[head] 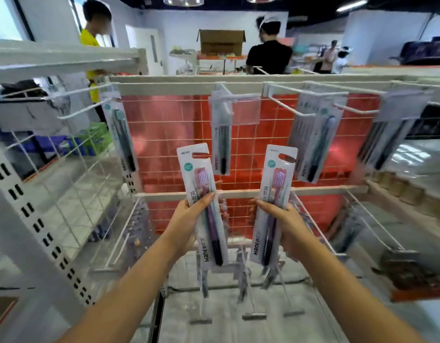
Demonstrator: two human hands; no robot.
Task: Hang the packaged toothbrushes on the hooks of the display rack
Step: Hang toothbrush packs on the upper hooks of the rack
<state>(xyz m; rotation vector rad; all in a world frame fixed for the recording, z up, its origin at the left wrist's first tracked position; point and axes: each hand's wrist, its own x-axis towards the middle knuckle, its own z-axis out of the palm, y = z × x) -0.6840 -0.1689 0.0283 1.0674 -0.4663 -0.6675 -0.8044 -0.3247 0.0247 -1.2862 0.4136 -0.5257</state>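
- Head-camera view looking down two bare forearms toward a white wire display rack [164, 147] backed by red-orange panels, filling the middle of the frame.
- The left hand [189, 219], centre-left, grips a flat white card pack with a purple toothbrush under clear plastic [203, 206], thumb across the front and fingers curled behind. The pack stands nearly upright, its hang-slot at the top.
- The right hand [278, 216], centre-right, holds a second matching purple toothbrush pack [273, 204] the same way, tilted slightly right.
- Both packs are held in the air before the rack, below the top row, touching no hook.
- Across the upper frame, long white wire hooks [288, 105] jut forward from a top rail; several already carry dark-green toothbrush packs [315, 144]. One bears a clear plastic price-label holder [235, 108].
- Likely step: bringing the packs up to a hook. To do it well, raise one pack at a time, line its slot up with the hook tip, then slide it straight back without bending the card.
- Other people stand blurred in the background, upper frame.
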